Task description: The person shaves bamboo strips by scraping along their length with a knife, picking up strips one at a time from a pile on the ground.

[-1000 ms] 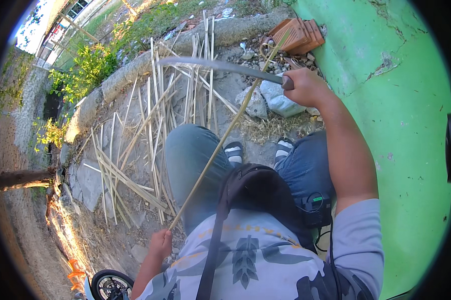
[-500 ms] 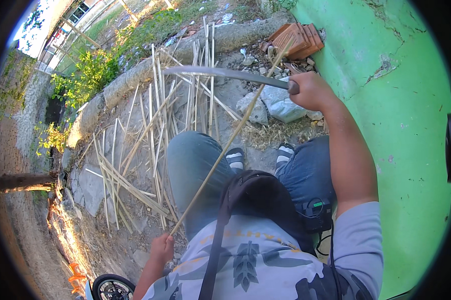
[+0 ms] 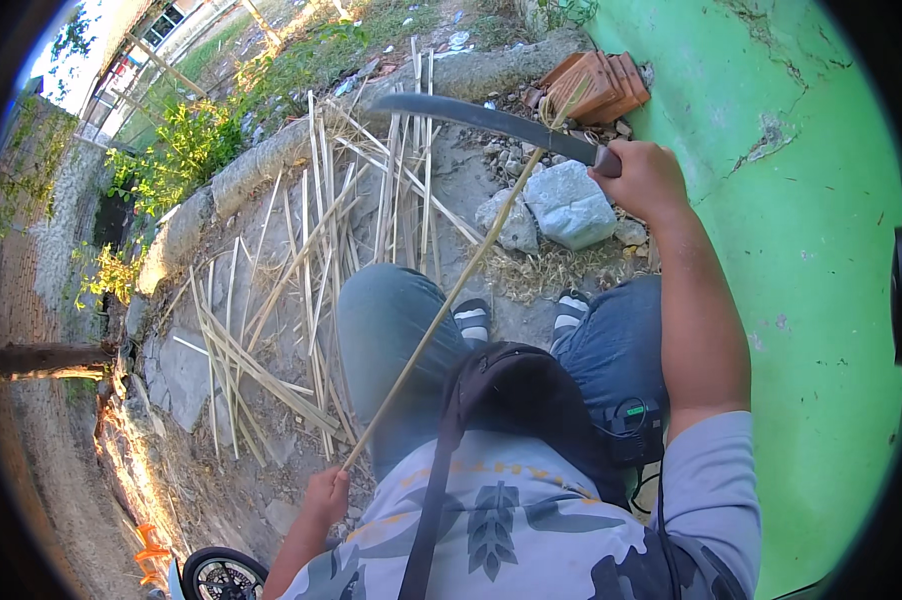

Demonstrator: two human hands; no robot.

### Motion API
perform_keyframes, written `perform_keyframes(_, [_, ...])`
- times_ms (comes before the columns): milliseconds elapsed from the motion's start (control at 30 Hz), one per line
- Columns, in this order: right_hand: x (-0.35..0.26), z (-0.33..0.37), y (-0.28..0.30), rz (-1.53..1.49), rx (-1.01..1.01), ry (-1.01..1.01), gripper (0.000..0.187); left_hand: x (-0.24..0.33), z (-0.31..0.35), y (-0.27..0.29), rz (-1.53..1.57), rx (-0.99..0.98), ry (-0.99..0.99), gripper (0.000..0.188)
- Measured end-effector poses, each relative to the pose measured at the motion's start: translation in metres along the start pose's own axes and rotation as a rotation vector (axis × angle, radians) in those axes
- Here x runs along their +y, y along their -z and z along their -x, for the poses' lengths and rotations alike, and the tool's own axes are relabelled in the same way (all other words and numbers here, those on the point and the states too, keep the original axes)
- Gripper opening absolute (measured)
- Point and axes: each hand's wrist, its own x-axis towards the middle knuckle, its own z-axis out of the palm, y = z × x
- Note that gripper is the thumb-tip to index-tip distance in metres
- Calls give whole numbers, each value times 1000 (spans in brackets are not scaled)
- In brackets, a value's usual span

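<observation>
My right hand (image 3: 643, 180) is closed around the handle of a machete (image 3: 501, 122), whose long dark blade points left, broad face showing. The blade crosses the far end of a long thin bamboo strip (image 3: 441, 318); whether they touch or the blade is partly in the strip, I cannot tell. My left hand (image 3: 326, 497) grips the near end of that strip, low at the left of my body. The strip slants past my left knee up to the right, its far tip looking frayed.
Many loose bamboo strips (image 3: 316, 240) lie across the ground ahead and left. Pale stones (image 3: 571, 205) and stacked clay tiles (image 3: 596, 88) sit by the green wall (image 3: 801, 250) on the right. A low stone kerb (image 3: 241, 175) runs behind; a wheel (image 3: 226, 578) shows at lower left.
The machete and my right hand have shifted right and the blade has turned, from nearly edge-on to broad face. My left hand and the strip have hardly moved.
</observation>
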Motion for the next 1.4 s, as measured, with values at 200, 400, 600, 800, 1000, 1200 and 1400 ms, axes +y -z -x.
perform_keyframes(200, [-8, -8, -11, 116, 103, 57, 26, 2, -14, 2, 47, -18, -10, 48])
perform_keyframes(400, [-27, -13, -18, 16, -11, 162, 21, -9, -11, 11, -4, 24, -34, 49])
perform_keyframes(600, [3, -23, -40, -229, 50, -174, 24, -13, -9, 33, -15, 28, -30, 51])
perform_keyframes(800, [-21, -12, -22, -227, -29, -70, 22, -11, -9, 17, -12, 22, -38, 52])
perform_keyframes(1000, [0, -17, -35, -108, -112, 118, 21, -8, -30, -12, 1, 31, -49, 51])
perform_keyframes(1200, [62, -36, -70, -262, -53, -92, 22, 9, -51, -30, 20, 9, -18, 50])
perform_keyframes(1400, [15, -18, -62, -211, -156, 94, 19, 3, -45, -23, 33, 14, -49, 49])
